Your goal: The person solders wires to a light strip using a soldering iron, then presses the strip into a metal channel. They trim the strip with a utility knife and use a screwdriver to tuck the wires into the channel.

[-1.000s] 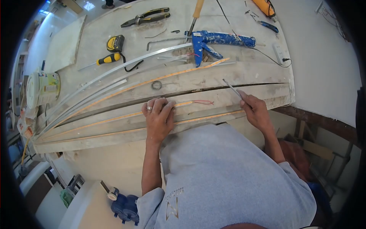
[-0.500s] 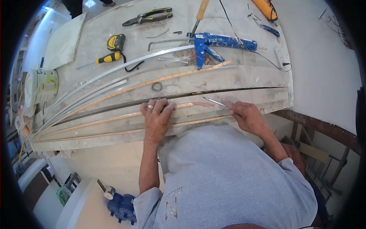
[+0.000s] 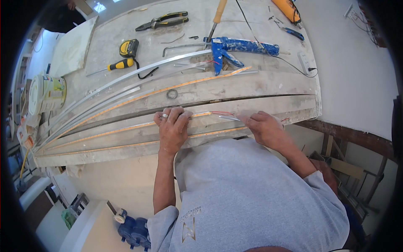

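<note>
Your left hand (image 3: 172,128) lies flat with its fingers spread and only lightly bent, pressing the orange strip (image 3: 126,129) down onto the long grey board (image 3: 268,90) rather than gripping anything. Your right hand (image 3: 262,128) is curled closed around a thin metal tool (image 3: 228,118), whose tip points left toward the strip's end. There the red wires (image 3: 222,113) stick out, just beside your left fingertips (image 3: 184,114).

The right hand (image 3: 262,128) covers the rear of the thin metal tool (image 3: 228,118) it holds. The wooden-handled tool (image 3: 217,17) and orange tool (image 3: 289,9) run off the top edge. The bucket (image 3: 46,94) label is too blurred to read.
</note>
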### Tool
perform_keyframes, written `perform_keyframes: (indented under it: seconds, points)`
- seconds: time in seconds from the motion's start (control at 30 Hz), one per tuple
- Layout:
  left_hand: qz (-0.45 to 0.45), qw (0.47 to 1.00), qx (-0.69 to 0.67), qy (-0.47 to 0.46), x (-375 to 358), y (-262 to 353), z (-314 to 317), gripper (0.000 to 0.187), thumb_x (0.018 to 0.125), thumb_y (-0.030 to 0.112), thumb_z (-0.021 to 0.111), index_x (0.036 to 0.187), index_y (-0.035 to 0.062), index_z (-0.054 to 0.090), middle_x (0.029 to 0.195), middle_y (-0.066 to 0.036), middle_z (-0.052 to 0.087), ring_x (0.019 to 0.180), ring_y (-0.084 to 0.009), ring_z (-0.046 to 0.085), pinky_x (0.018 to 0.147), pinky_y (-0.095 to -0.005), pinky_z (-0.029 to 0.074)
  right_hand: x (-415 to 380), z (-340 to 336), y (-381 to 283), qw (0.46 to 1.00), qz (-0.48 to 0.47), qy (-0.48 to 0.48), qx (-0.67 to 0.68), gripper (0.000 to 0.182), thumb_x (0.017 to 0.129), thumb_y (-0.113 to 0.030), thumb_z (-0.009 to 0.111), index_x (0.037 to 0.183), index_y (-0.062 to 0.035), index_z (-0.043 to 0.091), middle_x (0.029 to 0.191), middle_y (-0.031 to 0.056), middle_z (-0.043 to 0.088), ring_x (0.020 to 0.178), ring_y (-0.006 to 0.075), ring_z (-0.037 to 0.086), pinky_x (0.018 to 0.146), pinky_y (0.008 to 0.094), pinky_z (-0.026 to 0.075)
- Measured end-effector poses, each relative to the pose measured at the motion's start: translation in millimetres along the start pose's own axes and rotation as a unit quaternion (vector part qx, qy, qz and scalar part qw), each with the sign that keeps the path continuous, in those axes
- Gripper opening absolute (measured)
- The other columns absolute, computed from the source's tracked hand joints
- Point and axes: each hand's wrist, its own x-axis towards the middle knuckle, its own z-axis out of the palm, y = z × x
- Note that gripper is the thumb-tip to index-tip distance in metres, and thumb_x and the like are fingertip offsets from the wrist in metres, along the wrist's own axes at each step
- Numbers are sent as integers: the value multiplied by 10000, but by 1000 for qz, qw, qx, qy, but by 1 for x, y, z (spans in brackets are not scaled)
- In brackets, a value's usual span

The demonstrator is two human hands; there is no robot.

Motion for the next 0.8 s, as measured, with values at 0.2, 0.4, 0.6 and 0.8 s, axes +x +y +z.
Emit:
perform_keyframes:
  seconds: [0.2,0.4,0.6,0.8]
  points:
    - [-1,1000,-2,-1,0,-1,0,269,796,67,771,1026,200,725,1000,20,651,940,-214,576,891,-411,317,15,-1,-11,992,-25,5,-121,689,847,-58,639,1516,-190,544,992,31,636,1012,246,602,827,403,538]
    - [-5,1000,-5,0,-3,-3,1,284,778,86,785,1024,203,704,996,19,630,972,-216,591,906,-445,315,28,-12,-18,988,-46,-1,-148,651,884,-70,622,1524,-152,532,1030,27,645,1015,243,599,847,400,528]
    - [-12,1000,-17,6,-4,-3,2,298,783,50,778,1033,208,741,986,26,646,940,-213,570,909,-419,305,32,-17,-19,983,-55,-31,-172,632,904,-79,610,1527,-122,518,1063,27,659,1016,238,600,861,396,526]
    - [-8,1000,-10,6,-5,-5,3,279,785,81,794,1028,208,740,983,26,645,943,-213,570,911,-421,305,33,-18,-19,982,-63,-29,-178,610,913,-89,601,1518,-108,521,1075,43,662,1014,248,607,852,407,536]
